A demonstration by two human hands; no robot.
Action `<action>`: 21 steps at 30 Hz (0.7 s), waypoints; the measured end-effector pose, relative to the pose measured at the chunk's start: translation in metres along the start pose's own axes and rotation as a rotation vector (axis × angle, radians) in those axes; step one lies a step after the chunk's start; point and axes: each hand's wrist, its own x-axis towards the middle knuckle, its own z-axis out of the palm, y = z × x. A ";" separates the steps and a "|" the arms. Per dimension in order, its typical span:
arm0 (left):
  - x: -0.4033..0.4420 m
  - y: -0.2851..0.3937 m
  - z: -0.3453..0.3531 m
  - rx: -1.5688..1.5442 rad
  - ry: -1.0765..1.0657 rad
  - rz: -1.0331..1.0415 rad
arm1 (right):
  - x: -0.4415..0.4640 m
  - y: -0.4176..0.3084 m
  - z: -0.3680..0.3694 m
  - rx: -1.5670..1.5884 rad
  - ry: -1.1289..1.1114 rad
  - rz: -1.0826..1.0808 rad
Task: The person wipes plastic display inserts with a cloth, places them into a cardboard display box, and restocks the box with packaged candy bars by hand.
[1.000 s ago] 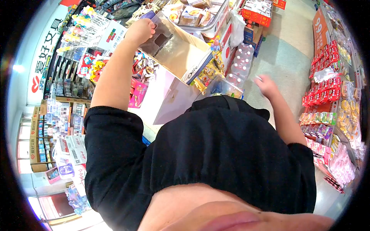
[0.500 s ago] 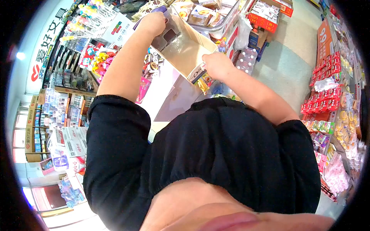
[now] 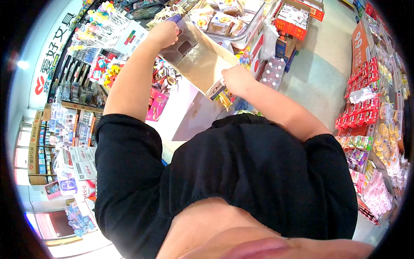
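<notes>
An open cardboard box point(image 3: 211, 76) is held tilted in front of me at the top of the head view, its bare inside facing me. A clear plastic tray insert point(image 3: 186, 45) lies in its far left part. Closed around the left end of the box is my left hand point(image 3: 164, 35), next to a purple edge piece; part of its grip is hidden. My right hand point(image 3: 238, 80) grips the near right corner, with fingers partly behind the wall. Below the box is a white counter top point(image 3: 181, 103).
Behind the box stands a clear bin point(image 3: 246, 36) of packaged snacks. Wrapped sweets point(image 3: 161, 73) and a pink packet point(image 3: 157, 105) lie at the left. A red carton point(image 3: 293, 19) stands back right, and shelves with red packets point(image 3: 362, 110) line the right side.
The box and both hands have shifted slightly left and down in view. More of the sweets and the pink packet shows beside my left forearm. Both hands keep hold of the box.
</notes>
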 end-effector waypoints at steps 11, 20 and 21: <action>-0.044 -0.025 -0.007 -0.314 0.101 -0.024 | -0.001 0.000 -0.010 0.005 -0.036 0.008; -0.060 -0.027 0.016 -0.661 0.256 -0.164 | 0.008 -0.007 -0.009 -0.097 -0.022 -0.038; -0.061 -0.030 0.016 -0.672 0.269 -0.193 | 0.008 -0.009 -0.011 -0.099 -0.008 -0.051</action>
